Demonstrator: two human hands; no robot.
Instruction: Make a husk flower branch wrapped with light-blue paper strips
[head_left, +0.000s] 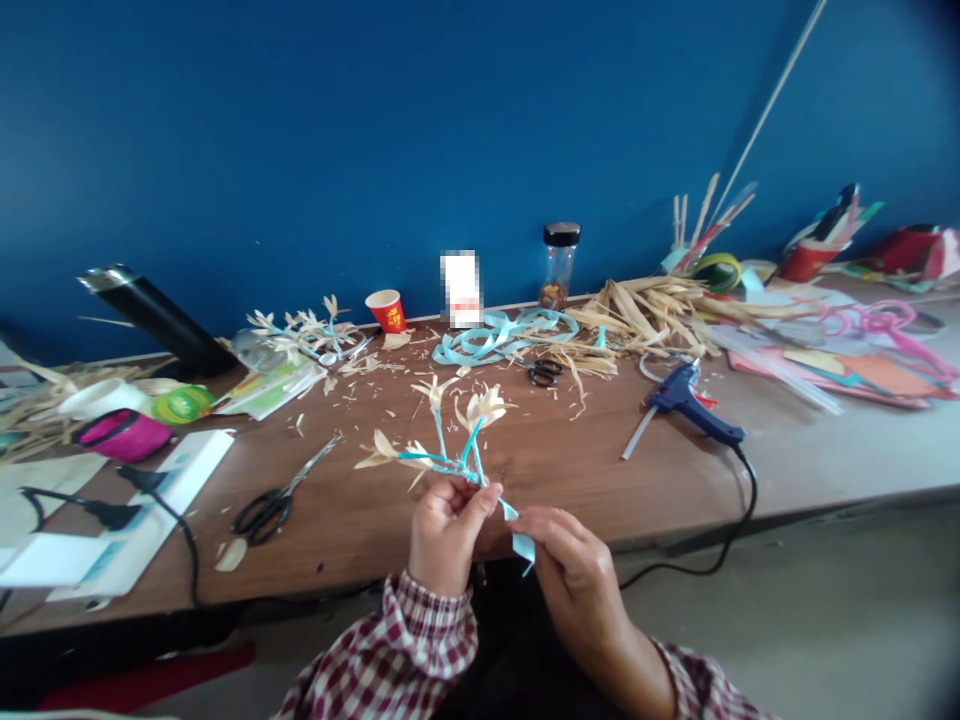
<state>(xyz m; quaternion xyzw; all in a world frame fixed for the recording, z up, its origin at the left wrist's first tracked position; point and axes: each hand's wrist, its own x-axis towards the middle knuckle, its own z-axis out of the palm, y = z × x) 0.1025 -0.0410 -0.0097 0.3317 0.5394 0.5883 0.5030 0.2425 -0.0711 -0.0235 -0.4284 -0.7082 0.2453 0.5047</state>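
Observation:
My left hand point(448, 525) pinches the joined stems of a small branch of husk flowers point(484, 408) over the table's front edge. Pale straw-coloured petals top its several stems, which are wrapped in light blue ribbon. From the pinch a light blue ribbon point(523, 546) runs down to my right hand point(574, 565), whose fingers are closed on it, its loose end hanging below. Left of my hands lie black-handled scissors point(264, 513). A blue glue gun point(694, 402) rests on the table to the right.
Husk scraps litter the wooden table point(360, 530). At the back are a red paper cup point(387, 311), coiled blue ribbon point(480, 340), small scissors point(545, 372), a jar point(559, 265) and dried husks point(637, 310). A power strip point(169, 500) with cords lies left; coloured paper point(885, 372) lies right.

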